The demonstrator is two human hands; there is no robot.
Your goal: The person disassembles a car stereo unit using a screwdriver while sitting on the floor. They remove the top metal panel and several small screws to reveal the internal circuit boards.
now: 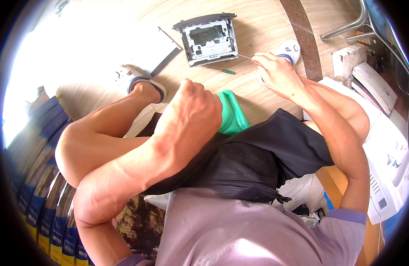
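My left hand [191,106] is closed in a fist, raised above my lap; whatever may be inside it is hidden. My right hand [277,73] pinches a thin metal rod [244,56], whose tip points at the lower right corner of an opened electronic unit [212,46]. This unit has a black curved front panel, a pale frame and a dark circuit area, and stands on the floor between my feet. Just below it lies a small green-handled tool [228,71]. A green plastic piece [233,113] shows between my left fist and my thigh.
A flat panel with a dark edge [165,61] lies left of the unit, in glare. Blue and yellow boxes [45,221] line the left side. On the right are a white machine [388,164], stacked books or boxes [375,86] and a metal chair leg [346,29].
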